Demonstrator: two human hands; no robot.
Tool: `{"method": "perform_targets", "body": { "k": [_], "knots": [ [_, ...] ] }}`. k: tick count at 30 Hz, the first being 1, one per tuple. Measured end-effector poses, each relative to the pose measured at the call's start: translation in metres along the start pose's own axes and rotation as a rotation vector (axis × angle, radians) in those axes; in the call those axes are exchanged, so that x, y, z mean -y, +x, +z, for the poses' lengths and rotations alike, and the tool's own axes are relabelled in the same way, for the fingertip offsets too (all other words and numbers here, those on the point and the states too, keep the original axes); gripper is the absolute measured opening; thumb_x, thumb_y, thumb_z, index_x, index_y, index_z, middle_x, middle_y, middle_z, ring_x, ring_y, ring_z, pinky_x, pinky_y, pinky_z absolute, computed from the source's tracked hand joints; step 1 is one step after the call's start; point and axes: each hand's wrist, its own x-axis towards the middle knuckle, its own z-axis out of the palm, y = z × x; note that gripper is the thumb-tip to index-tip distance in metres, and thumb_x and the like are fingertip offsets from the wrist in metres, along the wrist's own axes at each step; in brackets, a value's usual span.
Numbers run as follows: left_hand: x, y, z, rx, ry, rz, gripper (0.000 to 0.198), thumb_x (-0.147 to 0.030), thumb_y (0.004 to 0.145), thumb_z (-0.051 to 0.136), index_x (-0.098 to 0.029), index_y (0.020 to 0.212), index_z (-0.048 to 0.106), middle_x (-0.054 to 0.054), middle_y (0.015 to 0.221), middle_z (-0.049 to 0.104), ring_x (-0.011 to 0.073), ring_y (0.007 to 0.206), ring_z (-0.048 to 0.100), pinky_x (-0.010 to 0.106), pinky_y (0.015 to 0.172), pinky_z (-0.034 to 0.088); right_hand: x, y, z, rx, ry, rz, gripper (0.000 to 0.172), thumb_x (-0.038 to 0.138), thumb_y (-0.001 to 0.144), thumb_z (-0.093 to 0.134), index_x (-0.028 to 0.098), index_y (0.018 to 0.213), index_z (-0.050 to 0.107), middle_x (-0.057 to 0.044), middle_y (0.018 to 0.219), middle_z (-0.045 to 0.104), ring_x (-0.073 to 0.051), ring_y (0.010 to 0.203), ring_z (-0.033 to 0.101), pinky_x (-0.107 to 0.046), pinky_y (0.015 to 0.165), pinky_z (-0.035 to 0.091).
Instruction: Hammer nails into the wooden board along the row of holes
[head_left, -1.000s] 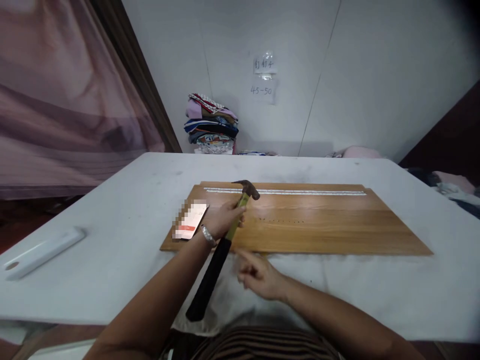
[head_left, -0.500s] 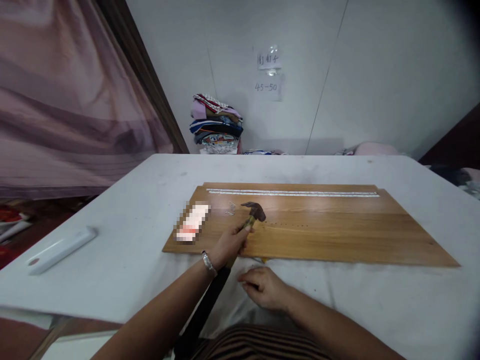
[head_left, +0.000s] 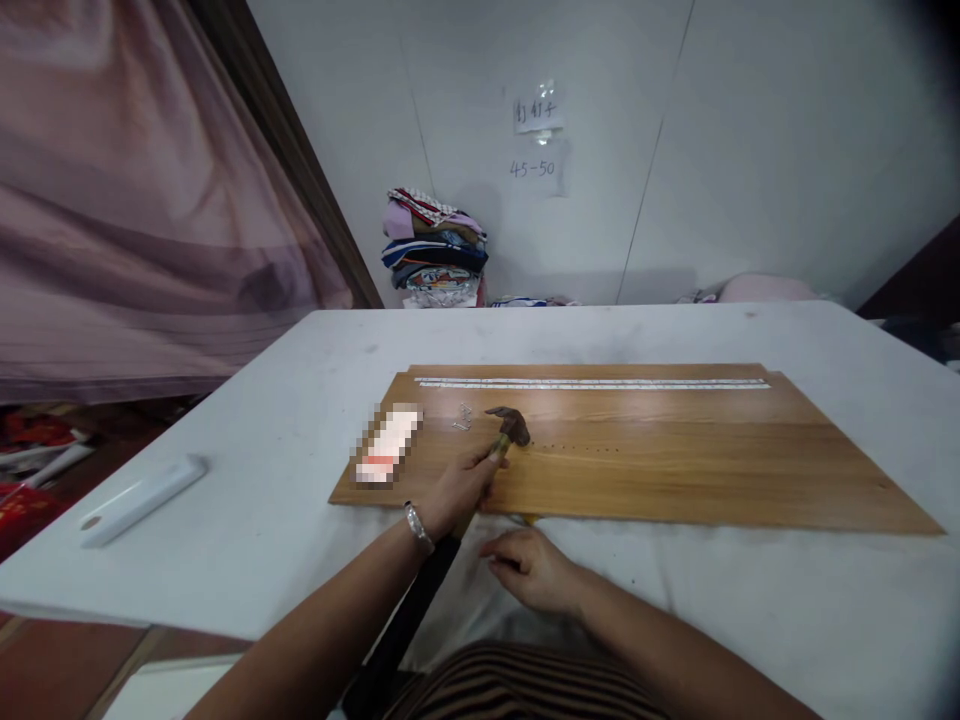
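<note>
The hammer point(head_left: 439, 563) has a dull, dark metal head point(head_left: 511, 423) and a matt black grip. The board point(head_left: 675, 470) is smooth wood, its grain showing under a soft gloss. The loose nails point(head_left: 463, 417) and the bracelet point(head_left: 418, 527) are bright metal. The white slab point(head_left: 146, 500) looks like smooth, glossy plastic. The curtain point(head_left: 135, 200) is cloth with a satiny sheen, the folded pile point(head_left: 435, 252) matt cloth, the signs point(head_left: 538, 168) plain paper.

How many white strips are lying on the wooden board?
2. Both run lengthwise near the far edge of the wooden board: the farther strip, and the nearer strip just in front of it.
</note>
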Motion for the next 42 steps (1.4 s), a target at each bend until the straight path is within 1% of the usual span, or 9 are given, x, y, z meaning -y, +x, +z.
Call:
{"method": "perform_targets", "body": {
  "k": [3,8,12,14,18,21,26,35,42],
  "knots": [
    [-0.0013,-0.0003,-0.0002,-0.004,0.026,0.013,0.06,-0.069,0.083,0.052,-0.014,0.102,0.067,-0.004,0.058,0.049,0.01,0.049,0.046,0.021,0.044,0.036,-0.0012,-0.0005,0.0007,-0.003,0.009,0.008,0.029,0.015,0.085,0.055,0.015,0.107,0.074,-0.008,0.087,0.078,-0.018,0.075,0.072,-0.027,0.072,0.056],
    [-0.0061,-0.0018,-0.0013,-0.001,0.006,-0.01,0.062,-0.07,0.082,0.052,-0.012,0.099,0.067,-0.004,0.054,0.047,0.01,0.047,0.045,0.022,0.044,0.036,-0.0028,-0.0003,0.0009,-0.002,0.016,0.015,0.03,0.016,0.086,0.054,0.014,0.107,0.074,-0.009,0.087,0.078,-0.018,0.076,0.073,-0.028,0.073,0.056],
    [-0.0053,0.0009,-0.0008,-0.002,-0.004,-0.014,0.059,-0.066,0.084,0.051,-0.013,0.104,0.066,-0.005,0.055,0.047,0.0105,0.046,0.045,0.022,0.044,0.036,-0.0005,0.0006,-0.0011,0.0,0.025,0.024,0.031,0.015,0.084,0.054,0.012,0.107,0.075,-0.011,0.085,0.078,-0.019,0.075,0.073,-0.028,0.071,0.056],
    [-0.0033,0.0028,-0.0003,-0.003,0.008,-0.006,0.057,-0.064,0.085,0.05,-0.013,0.105,0.066,-0.005,0.055,0.048,0.0105,0.046,0.046,0.022,0.044,0.036,0.0012,0.0007,-0.0022,0.004,0.029,0.032,0.031,0.015,0.084,0.054,0.013,0.107,0.075,-0.01,0.085,0.078,-0.019,0.075,0.072,-0.027,0.071,0.056],
    [-0.0012,0.0033,0.0001,-0.008,0.037,0.005,0.056,-0.064,0.085,0.051,-0.013,0.1,0.067,-0.005,0.054,0.047,0.0101,0.047,0.044,0.021,0.044,0.036,0.002,0.0005,-0.0024,0.009,0.035,0.053,0.031,0.015,0.084,0.054,0.015,0.107,0.075,-0.008,0.087,0.078,-0.017,0.075,0.072,-0.026,0.072,0.056],
    [-0.0029,0.0012,-0.0004,-0.009,0.042,0.013,0.056,-0.065,0.084,0.052,-0.013,0.098,0.067,-0.005,0.053,0.046,0.0096,0.046,0.044,0.021,0.044,0.035,0.0005,0.0003,-0.0015,0.01,0.025,0.06,0.03,0.016,0.085,0.055,0.016,0.107,0.075,-0.009,0.089,0.078,-0.018,0.076,0.072,-0.027,0.072,0.056],
    [-0.0065,-0.0009,-0.0004,-0.002,0.013,0.004,0.057,-0.065,0.084,0.052,-0.013,0.102,0.067,-0.004,0.055,0.048,0.0099,0.047,0.045,0.021,0.044,0.035,0.0007,0.0006,-0.0021,0.02,0.014,0.051,0.03,0.016,0.085,0.055,0.015,0.107,0.075,-0.009,0.09,0.078,-0.018,0.078,0.072,-0.027,0.074,0.056],
    [-0.0066,-0.0027,0.0001,-0.006,0.032,0.022,0.054,-0.064,0.083,0.054,-0.013,0.098,0.066,-0.005,0.055,0.047,0.0099,0.049,0.044,0.022,0.046,0.035,-0.0003,0.0007,-0.0012,0.009,0.006,0.045,0.029,0.016,0.086,0.055,0.016,0.107,0.075,-0.008,0.091,0.079,-0.018,0.078,0.073,-0.028,0.075,0.057],
    [-0.0075,-0.0029,-0.0002,0.024,0.013,0.038,0.061,-0.069,0.081,0.053,-0.013,0.102,0.065,-0.005,0.055,0.047,0.0095,0.048,0.043,0.021,0.046,0.033,0.001,0.0009,-0.0021,0.015,0.017,0.065,0.031,0.015,0.085,0.055,0.016,0.109,0.075,-0.009,0.092,0.079,-0.018,0.08,0.073,-0.028,0.075,0.057]
  ]
}}
